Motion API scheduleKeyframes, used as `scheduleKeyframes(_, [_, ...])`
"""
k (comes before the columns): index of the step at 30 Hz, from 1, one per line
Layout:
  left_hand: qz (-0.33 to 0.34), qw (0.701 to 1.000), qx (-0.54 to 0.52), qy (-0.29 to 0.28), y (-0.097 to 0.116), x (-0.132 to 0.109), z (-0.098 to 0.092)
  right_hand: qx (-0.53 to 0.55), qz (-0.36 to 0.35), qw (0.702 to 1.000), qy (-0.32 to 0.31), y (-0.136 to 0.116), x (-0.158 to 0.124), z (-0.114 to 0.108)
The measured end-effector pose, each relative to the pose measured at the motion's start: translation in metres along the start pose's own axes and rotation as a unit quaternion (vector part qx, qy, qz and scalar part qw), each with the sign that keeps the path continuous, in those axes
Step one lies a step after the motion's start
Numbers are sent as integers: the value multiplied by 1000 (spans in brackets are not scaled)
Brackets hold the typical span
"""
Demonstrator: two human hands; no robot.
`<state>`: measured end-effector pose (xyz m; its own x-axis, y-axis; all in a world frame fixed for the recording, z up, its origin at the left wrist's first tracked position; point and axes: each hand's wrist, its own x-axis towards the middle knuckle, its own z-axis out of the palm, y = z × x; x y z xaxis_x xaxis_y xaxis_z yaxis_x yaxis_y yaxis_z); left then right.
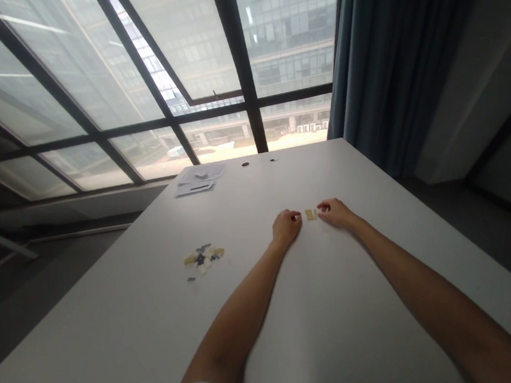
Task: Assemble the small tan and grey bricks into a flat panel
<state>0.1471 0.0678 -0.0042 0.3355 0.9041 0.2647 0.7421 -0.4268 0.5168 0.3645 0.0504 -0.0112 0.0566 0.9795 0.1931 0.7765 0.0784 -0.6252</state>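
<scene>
Two small tan, flat pieces that look like toy bricks lie side by side on the white table (267,317), between my hands. One is a wider block (309,214), the other a narrow strip (315,214), with a thin gap between them. My left hand (286,226) rests just left of the block, fingers curled and thumb and index tips close together; anything in them is too small to make out. To the right of the strip is my right hand (336,213), its fingers bent, thumb and index tips slightly apart beside the strip, with nothing visible between them.
A loose pile of small tan, cream, grey and dark pieces (203,258) lies on the left, one grey piece (191,279) apart from it. Papers (197,179) with a dark pen-like item sit at the far left corner. A round dark disc (245,164) is near the far edge.
</scene>
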Motion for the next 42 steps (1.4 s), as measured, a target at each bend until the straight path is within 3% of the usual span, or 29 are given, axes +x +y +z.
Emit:
scheduleKeyframes(5, [42,999,30,-12,1,-4,3,-43,40,998,36,-12,-8,4])
scheduleKeyframes(11, [46,998,37,-26,3,-3,4,-54,56,995,56,-17,-11,9])
scheduleKeyframes(42, [29,999,-7,-24,6,-3,-1,-62,25,996,56,-16,-8,14])
